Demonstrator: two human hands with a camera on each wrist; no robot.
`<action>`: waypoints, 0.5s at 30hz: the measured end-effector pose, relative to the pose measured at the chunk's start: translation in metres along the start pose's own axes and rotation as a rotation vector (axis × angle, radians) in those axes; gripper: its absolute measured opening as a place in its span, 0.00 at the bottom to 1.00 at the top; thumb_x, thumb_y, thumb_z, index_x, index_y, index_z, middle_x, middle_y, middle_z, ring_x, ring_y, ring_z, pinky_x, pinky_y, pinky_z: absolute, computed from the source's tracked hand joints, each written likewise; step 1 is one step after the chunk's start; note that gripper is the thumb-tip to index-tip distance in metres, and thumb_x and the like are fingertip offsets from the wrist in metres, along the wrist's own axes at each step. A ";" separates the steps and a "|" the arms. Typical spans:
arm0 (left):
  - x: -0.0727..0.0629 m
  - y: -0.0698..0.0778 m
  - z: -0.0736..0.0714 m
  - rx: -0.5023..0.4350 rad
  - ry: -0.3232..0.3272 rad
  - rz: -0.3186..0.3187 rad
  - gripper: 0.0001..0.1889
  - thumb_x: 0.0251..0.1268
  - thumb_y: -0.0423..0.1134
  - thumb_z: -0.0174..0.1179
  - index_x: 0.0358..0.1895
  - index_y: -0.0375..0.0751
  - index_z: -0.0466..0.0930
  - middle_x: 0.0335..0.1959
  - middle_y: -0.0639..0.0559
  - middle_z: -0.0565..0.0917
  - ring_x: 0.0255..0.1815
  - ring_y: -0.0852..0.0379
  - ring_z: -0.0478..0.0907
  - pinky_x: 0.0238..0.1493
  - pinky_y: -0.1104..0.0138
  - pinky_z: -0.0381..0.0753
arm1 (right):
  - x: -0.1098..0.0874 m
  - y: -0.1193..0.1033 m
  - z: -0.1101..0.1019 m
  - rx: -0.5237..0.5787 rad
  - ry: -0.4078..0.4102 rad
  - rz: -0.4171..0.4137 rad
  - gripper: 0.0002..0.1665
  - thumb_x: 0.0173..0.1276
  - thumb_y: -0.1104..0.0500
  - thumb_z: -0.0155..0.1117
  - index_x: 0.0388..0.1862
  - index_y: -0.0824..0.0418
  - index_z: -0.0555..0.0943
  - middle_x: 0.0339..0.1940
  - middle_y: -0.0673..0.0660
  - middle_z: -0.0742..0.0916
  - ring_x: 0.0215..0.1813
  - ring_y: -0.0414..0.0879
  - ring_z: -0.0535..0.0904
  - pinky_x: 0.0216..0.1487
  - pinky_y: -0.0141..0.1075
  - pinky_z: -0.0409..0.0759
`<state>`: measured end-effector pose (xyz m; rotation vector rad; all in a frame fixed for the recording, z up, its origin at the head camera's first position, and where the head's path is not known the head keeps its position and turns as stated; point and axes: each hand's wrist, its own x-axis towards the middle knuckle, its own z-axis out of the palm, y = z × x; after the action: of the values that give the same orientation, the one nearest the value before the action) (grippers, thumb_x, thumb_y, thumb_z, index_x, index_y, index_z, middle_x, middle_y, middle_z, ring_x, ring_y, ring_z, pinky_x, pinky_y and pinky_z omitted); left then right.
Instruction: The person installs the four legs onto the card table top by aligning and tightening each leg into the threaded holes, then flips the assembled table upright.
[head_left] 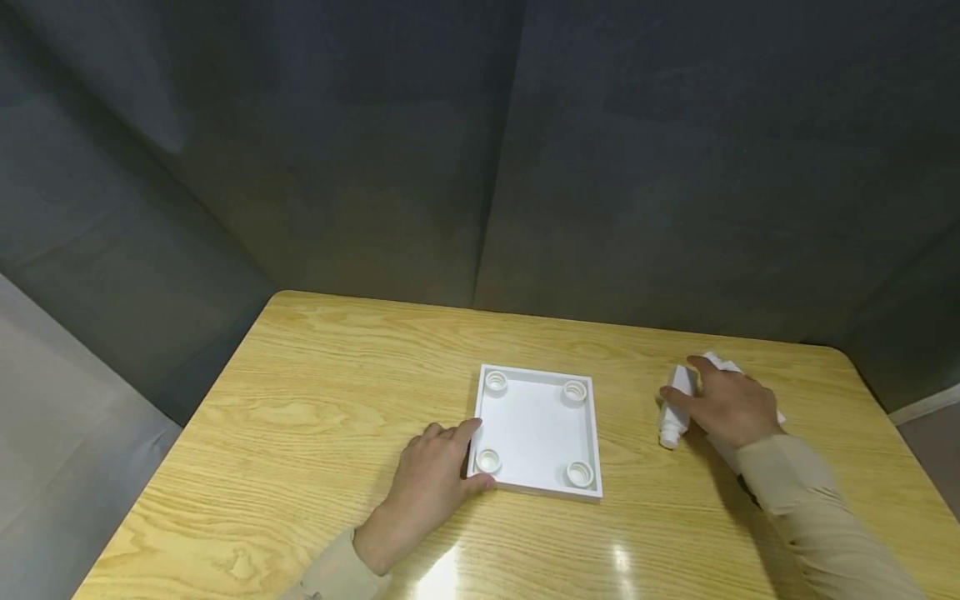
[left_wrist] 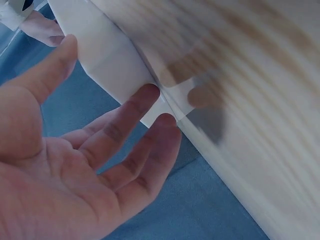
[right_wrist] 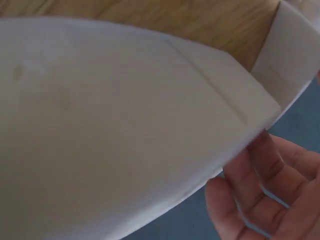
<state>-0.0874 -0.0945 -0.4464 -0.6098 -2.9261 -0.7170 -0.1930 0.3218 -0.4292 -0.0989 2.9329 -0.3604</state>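
A white square panel (head_left: 535,429) with a raised rim lies on the table, a round threaded socket in each corner. My left hand (head_left: 431,473) grips its near-left corner, thumb at the front edge and fingers along the left side. In the left wrist view the fingertips (left_wrist: 150,92) touch the panel's white side. Off to the right, my right hand (head_left: 731,408) pinches a white leg (head_left: 677,408) with a narrower round end, the thumb across it. More white legs (head_left: 722,362) lie partly hidden under that hand. One white piece (right_wrist: 125,125) fills much of the right wrist view.
The wooden table (head_left: 322,400) has rounded far corners. Dark grey cloth (head_left: 375,150) hangs behind its far edge and along the left. Bare wood lies between the panel and the white legs.
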 end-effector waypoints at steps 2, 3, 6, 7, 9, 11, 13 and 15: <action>0.000 0.000 0.000 0.002 0.004 0.001 0.43 0.53 0.48 0.84 0.68 0.26 0.79 0.58 0.31 0.88 0.49 0.39 0.87 0.51 0.43 0.88 | 0.000 -0.001 0.003 0.004 0.006 -0.010 0.55 0.81 0.31 0.58 0.81 0.76 0.64 0.18 0.50 0.81 0.27 0.54 0.78 0.30 0.55 0.76; 0.001 0.000 0.000 0.002 0.004 0.001 0.43 0.53 0.48 0.85 0.68 0.26 0.79 0.57 0.31 0.88 0.49 0.40 0.87 0.51 0.44 0.88 | 0.001 -0.001 0.004 0.000 0.013 -0.017 0.54 0.81 0.31 0.58 0.80 0.76 0.65 0.19 0.50 0.82 0.26 0.53 0.78 0.30 0.56 0.77; 0.001 0.000 0.000 0.002 0.002 -0.006 0.43 0.53 0.48 0.85 0.68 0.26 0.79 0.57 0.31 0.88 0.49 0.40 0.86 0.52 0.44 0.87 | 0.002 -0.001 0.007 0.001 0.035 -0.034 0.49 0.81 0.34 0.60 0.75 0.77 0.70 0.23 0.52 0.84 0.27 0.53 0.78 0.35 0.62 0.76; 0.001 0.000 -0.001 0.003 0.002 -0.006 0.43 0.53 0.48 0.85 0.68 0.26 0.79 0.57 0.31 0.88 0.49 0.40 0.86 0.52 0.44 0.87 | 0.003 -0.002 0.008 0.004 0.044 -0.037 0.48 0.81 0.35 0.61 0.74 0.77 0.71 0.24 0.52 0.84 0.28 0.54 0.79 0.37 0.65 0.76; 0.001 0.001 -0.001 0.006 0.003 -0.005 0.43 0.52 0.48 0.85 0.68 0.26 0.79 0.57 0.31 0.88 0.49 0.40 0.86 0.52 0.45 0.87 | 0.004 -0.002 0.009 0.006 0.059 -0.038 0.45 0.81 0.36 0.61 0.71 0.76 0.73 0.26 0.52 0.85 0.30 0.56 0.80 0.41 0.70 0.73; 0.001 0.001 -0.001 0.009 0.006 -0.002 0.43 0.52 0.47 0.85 0.68 0.26 0.80 0.56 0.31 0.88 0.49 0.39 0.86 0.52 0.45 0.87 | 0.004 -0.003 0.010 0.020 0.065 -0.035 0.43 0.81 0.38 0.62 0.70 0.76 0.74 0.25 0.52 0.84 0.30 0.56 0.80 0.43 0.71 0.72; 0.001 0.001 -0.002 0.011 0.008 0.002 0.43 0.51 0.47 0.85 0.67 0.26 0.80 0.56 0.31 0.88 0.49 0.39 0.87 0.52 0.45 0.87 | 0.004 -0.004 0.011 0.024 0.074 -0.034 0.44 0.81 0.39 0.63 0.71 0.78 0.73 0.25 0.52 0.85 0.30 0.56 0.80 0.43 0.71 0.72; 0.001 0.001 -0.002 0.010 0.006 -0.001 0.43 0.51 0.47 0.85 0.67 0.26 0.80 0.56 0.31 0.88 0.49 0.39 0.87 0.52 0.45 0.87 | 0.004 -0.005 0.011 0.027 0.086 -0.034 0.44 0.81 0.40 0.63 0.71 0.78 0.73 0.27 0.55 0.87 0.31 0.59 0.81 0.43 0.72 0.72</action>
<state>-0.0879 -0.0939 -0.4442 -0.6044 -2.9224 -0.7031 -0.1942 0.3138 -0.4393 -0.1324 3.0137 -0.4189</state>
